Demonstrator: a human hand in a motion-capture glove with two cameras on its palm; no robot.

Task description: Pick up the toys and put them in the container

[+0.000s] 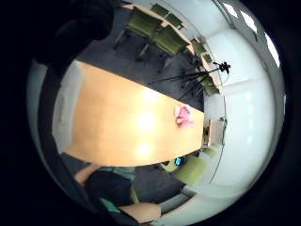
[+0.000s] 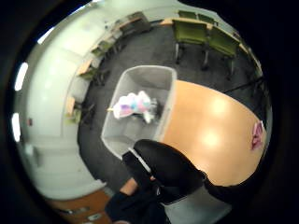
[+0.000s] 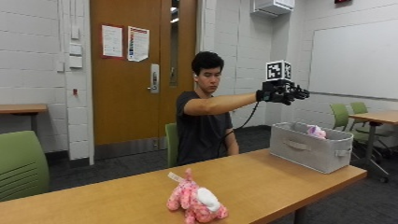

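1. Right hand [image 3: 283, 93] high over container [image 3: 311, 148], fingers spread, holding nothing: prob just let go.
2. One toy [image 2: 133, 105] inside container.
3. Pink toy [image 3: 194, 201] on table [image 3: 261, 182], well apart, not yet picked.

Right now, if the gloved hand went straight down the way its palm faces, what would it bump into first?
Probably the bin. The hand hangs open in the air above it, and the thumb side palm view looks down into the bin at a toy already inside. Depth is hard to judge, so it might just catch the rim.
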